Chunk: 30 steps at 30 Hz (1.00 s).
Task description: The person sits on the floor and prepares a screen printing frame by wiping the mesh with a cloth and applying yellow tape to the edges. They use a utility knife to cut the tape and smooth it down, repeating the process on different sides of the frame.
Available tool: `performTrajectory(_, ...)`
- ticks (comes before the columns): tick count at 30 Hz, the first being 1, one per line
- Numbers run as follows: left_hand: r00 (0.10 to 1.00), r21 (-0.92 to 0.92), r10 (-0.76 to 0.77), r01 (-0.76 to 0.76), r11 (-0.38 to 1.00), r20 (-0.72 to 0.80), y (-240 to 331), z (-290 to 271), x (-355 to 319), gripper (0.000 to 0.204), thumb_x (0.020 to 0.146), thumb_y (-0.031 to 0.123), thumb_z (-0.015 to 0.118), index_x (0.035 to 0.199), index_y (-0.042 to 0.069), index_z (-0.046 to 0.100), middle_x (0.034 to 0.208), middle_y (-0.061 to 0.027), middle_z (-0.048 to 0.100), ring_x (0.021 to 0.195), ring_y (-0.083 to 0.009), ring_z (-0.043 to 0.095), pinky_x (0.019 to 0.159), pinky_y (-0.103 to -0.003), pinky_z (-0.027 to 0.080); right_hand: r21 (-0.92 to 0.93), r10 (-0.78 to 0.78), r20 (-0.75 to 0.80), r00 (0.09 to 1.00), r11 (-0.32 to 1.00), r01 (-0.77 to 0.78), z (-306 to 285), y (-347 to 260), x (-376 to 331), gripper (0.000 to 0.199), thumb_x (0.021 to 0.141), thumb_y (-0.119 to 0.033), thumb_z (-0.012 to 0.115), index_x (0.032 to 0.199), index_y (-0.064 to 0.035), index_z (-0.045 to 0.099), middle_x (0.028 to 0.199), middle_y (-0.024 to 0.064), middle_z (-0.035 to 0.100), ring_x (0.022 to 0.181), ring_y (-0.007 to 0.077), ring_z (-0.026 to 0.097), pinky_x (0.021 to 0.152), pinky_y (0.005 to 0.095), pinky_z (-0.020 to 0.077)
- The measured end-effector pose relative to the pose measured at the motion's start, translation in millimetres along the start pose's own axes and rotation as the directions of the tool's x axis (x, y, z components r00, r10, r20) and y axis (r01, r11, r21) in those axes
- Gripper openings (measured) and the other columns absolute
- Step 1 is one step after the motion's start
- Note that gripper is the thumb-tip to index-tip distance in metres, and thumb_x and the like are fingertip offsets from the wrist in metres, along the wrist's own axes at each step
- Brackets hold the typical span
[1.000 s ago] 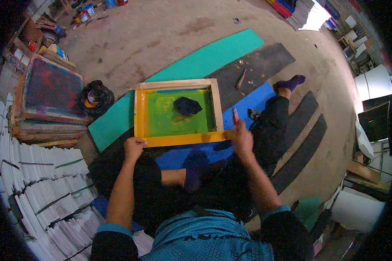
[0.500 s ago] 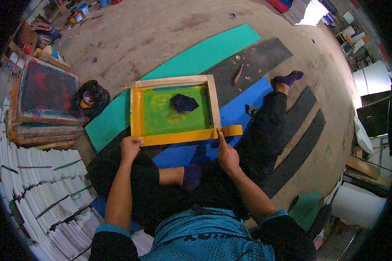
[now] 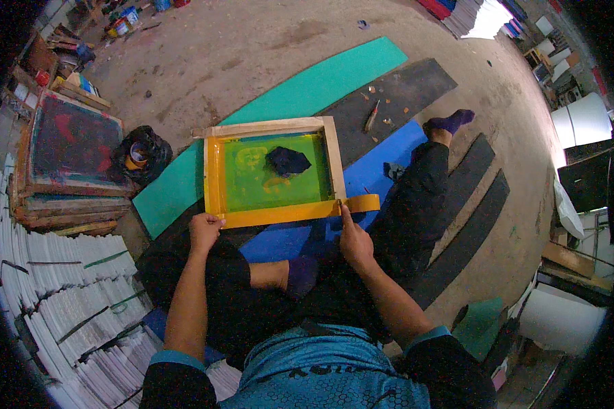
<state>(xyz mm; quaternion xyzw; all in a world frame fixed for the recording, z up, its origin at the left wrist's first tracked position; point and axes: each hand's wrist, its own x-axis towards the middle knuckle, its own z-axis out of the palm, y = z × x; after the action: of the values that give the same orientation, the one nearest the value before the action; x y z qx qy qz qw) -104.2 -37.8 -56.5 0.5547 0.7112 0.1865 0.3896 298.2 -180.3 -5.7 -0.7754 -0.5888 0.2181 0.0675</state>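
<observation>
A wooden screen-printing frame with green mesh lies over colored mats in front of my crossed legs. A crumpled black cloth rests on the mesh. Yellow tape runs along the frame's near side, and another yellow strip covers its left side. At the near left corner, my left hand is closed, pinching the tape's end. My right hand is closed at the near right corner, its index finger against the tape. Past that finger, a curled length of tape juts out to the right.
A screwdriver lies among small scraps on a dark mat. Green and blue mats lie beneath. At left are a black bag with tape rolls, stacked old screens and bundled white sheets.
Almost nothing differs. My right hand and the tape end beside it have shifted very slightly; my left hand stays at the corner.
</observation>
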Motion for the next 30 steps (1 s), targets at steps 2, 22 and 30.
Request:
performTrajectory(2, 1.000, 0.014, 0.031, -0.031, 0.999, 0.003, -1.0, -0.8, 0.4, 0.017, 0.080, 0.011, 0.080, 0.080, -0.003, 0.071, 0.066, -0.0101, 0.069, 0.052, -0.0168, 0.065, 0.050, -0.032, 0.051, -0.028, 0.004, 0.010, 1.000, 1.000, -0.004, -3.6, -4.2, -0.6, 0.075, 0.093, -0.011, 0.050, 0.159, -0.0214, 0.016, 0.094, 0.0252, 0.066, 0.078, 0.0447, 0.067, 0.067, 0.0543, 0.0539)
performTrajectory(22, 0.996, -0.055, -0.072, 0.074, 0.996, 0.049, 5.8, -2.5, 3.0, 0.017, 0.080, 0.011, 0.080, 0.081, -0.004, 0.072, 0.068, -0.0103, 0.070, 0.052, -0.0148, 0.065, 0.048, -0.030, 0.052, -0.062, -0.044, 0.003, 0.999, 0.997, 0.044, 0.2, 4.3, -30.0, 0.072, 0.088, -0.013, 0.056, 0.155, -0.0147, 0.028, 0.084, 0.0237, 0.068, 0.070, 0.0432, 0.067, 0.064, 0.0553, 0.0535)
performTrajectory(30, 0.998, -0.019, -0.029, 0.030, 0.999, 0.051, -6.1, -2.4, 8.5, 0.016, 0.081, 0.011, 0.079, 0.080, -0.003, 0.072, 0.068, -0.0096, 0.070, 0.050, -0.0145, 0.064, 0.046, -0.030, 0.050, -0.038, 0.077, 0.059, 0.995, 0.996, -0.075, -9.4, 3.9, -37.1, 0.061, 0.092, -0.015, 0.053, 0.150, -0.0164, 0.037, 0.090, 0.0236, 0.069, 0.079, 0.0441, 0.067, 0.070, 0.0552, 0.0531)
